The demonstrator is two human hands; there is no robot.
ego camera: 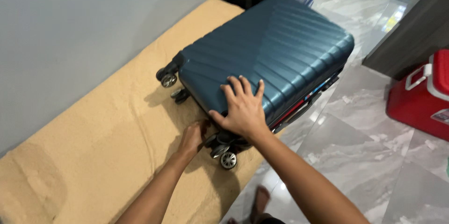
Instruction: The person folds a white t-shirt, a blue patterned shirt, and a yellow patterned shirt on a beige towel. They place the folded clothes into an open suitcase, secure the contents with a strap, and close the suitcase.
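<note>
Indoors, tan bed by grey wall, marble floor, right hand fingers wide on suitcase

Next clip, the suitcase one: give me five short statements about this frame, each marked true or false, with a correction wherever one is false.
1. The suitcase is a teal hard shell with ribbed lines. True.
2. The right hand lies flat, fingers spread, on the suitcase shell. True.
3. The suitcase stands upright on its wheels on the tiled floor. False: it lies on its side on a tan padded surface.
4. The left hand grips the cooler's handle. False: it is at the suitcase's lower edge, near the wheel; the red cooler stands apart on the marble floor.
5. A plain grey wall runs along the padded surface. True.
</note>
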